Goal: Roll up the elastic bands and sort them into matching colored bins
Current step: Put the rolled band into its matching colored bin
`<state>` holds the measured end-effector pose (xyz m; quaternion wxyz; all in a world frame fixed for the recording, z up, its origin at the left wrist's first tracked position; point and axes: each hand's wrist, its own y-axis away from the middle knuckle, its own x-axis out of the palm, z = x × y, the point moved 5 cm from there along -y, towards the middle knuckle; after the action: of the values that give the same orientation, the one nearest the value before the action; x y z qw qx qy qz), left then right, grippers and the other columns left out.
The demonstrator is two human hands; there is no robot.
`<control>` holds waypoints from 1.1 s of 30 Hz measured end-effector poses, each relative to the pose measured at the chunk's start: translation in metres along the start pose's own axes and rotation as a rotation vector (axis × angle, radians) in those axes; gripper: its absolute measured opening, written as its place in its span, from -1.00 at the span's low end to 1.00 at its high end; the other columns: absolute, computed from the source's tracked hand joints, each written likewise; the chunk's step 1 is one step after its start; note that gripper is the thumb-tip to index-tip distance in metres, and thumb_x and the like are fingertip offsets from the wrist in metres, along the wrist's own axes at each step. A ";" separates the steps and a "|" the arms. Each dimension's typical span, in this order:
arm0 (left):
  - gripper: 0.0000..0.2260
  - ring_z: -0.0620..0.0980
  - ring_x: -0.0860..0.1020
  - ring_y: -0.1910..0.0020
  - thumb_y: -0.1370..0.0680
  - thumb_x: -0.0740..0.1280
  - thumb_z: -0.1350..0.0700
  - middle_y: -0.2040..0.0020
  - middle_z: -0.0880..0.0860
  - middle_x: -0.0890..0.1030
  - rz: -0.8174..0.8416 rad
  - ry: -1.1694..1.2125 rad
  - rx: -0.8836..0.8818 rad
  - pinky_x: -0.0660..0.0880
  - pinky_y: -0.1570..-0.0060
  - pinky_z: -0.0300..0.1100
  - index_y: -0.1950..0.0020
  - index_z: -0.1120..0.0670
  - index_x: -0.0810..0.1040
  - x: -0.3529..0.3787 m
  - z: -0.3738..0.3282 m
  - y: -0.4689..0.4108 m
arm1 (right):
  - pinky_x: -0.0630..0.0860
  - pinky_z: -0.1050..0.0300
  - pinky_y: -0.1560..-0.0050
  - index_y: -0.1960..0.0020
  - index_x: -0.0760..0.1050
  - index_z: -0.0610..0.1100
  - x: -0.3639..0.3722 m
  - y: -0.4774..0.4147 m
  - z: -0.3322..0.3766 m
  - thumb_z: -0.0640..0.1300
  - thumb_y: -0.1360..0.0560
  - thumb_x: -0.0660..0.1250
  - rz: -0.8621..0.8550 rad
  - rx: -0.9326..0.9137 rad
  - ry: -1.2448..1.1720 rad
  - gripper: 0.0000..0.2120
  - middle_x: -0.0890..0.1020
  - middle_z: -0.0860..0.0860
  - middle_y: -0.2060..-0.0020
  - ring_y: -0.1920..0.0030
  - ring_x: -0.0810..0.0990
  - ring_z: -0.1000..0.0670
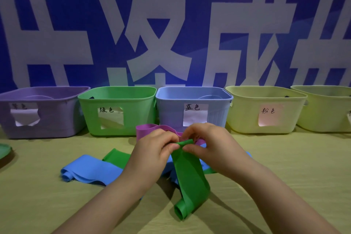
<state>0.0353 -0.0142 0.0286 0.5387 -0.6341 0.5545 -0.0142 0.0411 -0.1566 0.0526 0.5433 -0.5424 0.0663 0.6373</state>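
Observation:
A green elastic band (190, 176) hangs from both hands above the table, its top edge folded into a small roll and its lower end curled on the cloth. My left hand (152, 155) and my right hand (207, 144) pinch that rolled top edge from either side. Beneath them lie a blue band (91, 172), a second green band (117, 157) and a purple band (150, 128). Along the back stand a purple bin (47, 129), a green bin (131, 129), a blue bin (216, 118) and a yellow bin labelled pink (245, 119).
A further yellow bin (326, 116) sits at the far right, cut off by the frame. A green lid or plate edge (3, 151) shows at the far left. The table is covered with a yellow-green cloth (284, 167). A blue banner fills the background.

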 end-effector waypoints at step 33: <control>-0.83 -0.30 0.49 0.28 -0.44 0.32 -0.07 0.31 -0.22 0.53 -0.095 0.041 0.012 0.36 0.27 -0.47 0.13 0.01 0.56 -0.010 -0.016 0.004 | 0.42 0.12 0.08 0.04 0.59 -0.02 0.003 0.000 0.001 0.02 -0.51 0.28 0.005 0.052 -0.062 -0.84 0.54 0.12 0.25 0.17 0.46 0.11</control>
<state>0.0192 -0.0165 0.0385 0.5298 -0.6561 0.5346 -0.0557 0.0409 -0.1543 0.0502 0.5576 -0.5079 0.0672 0.6532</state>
